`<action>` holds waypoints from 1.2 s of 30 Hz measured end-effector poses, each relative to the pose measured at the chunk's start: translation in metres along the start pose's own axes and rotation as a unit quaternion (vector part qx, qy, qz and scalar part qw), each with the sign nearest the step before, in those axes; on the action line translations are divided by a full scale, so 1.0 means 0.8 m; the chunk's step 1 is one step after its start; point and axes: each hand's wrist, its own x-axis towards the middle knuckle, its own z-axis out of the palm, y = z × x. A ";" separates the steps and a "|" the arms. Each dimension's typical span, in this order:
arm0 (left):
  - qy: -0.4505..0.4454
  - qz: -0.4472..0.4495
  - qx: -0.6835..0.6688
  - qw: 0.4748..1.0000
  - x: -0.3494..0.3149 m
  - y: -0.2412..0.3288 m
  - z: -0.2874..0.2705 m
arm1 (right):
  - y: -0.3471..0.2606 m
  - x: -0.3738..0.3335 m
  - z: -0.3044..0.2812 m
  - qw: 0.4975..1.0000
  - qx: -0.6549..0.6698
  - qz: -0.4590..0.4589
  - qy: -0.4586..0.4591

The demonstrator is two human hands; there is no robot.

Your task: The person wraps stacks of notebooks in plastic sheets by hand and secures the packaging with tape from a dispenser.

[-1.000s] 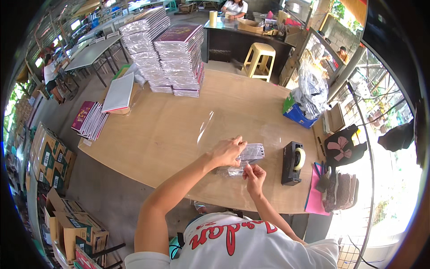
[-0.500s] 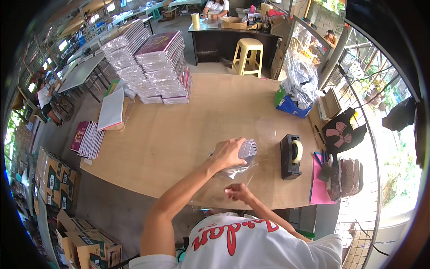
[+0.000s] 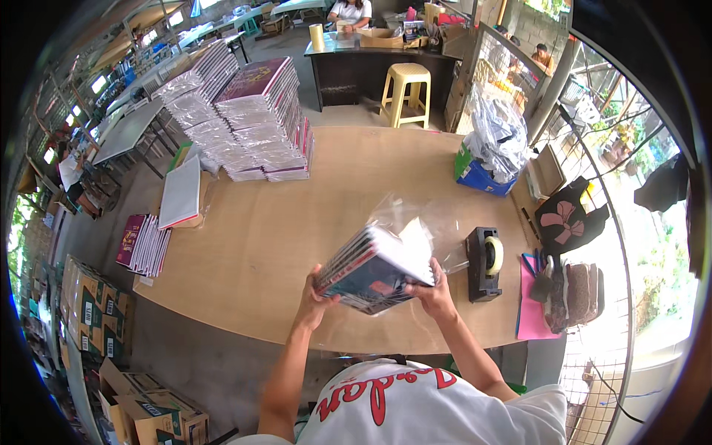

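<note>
Head: tape dispenser (image 3: 485, 286) near book bundle (image 3: 371, 276); wrapped stacks (image 3: 256, 115) beyond.

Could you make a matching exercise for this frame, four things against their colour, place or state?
1. Book bundle
2. Tape dispenser
3. Stool
4. Blue-and-green box

A. yellow, standing beyond the table
B. tilted, gripped between the left hand and right hand
C. with crumpled plastic piled up out of it
D. black, to the right of both hands

Pairs: 1-B, 2-D, 3-A, 4-C
</note>
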 end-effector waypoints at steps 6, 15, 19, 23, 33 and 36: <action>-0.159 0.106 0.428 0.883 0.024 -0.005 0.018 | -0.002 -0.003 0.008 0.924 -0.371 -0.069 -0.055; -0.278 0.381 0.737 0.484 0.021 0.230 0.118 | -0.163 0.000 0.057 0.584 -0.700 -0.331 -0.242; -0.261 0.335 0.397 0.814 0.013 0.240 0.086 | -0.130 -0.013 0.000 0.940 -0.200 -0.277 0.013; -0.200 0.276 0.357 0.869 0.057 0.016 0.009 | 0.046 0.013 -0.026 0.953 -0.225 -0.191 -0.070; -0.110 0.224 0.333 0.909 0.022 -0.040 0.048 | 0.053 0.025 -0.039 0.953 -0.249 -0.144 -0.091; 0.040 0.292 0.341 0.893 -0.003 -0.038 0.077 | 0.009 0.008 -0.009 0.925 -0.265 -0.269 -0.041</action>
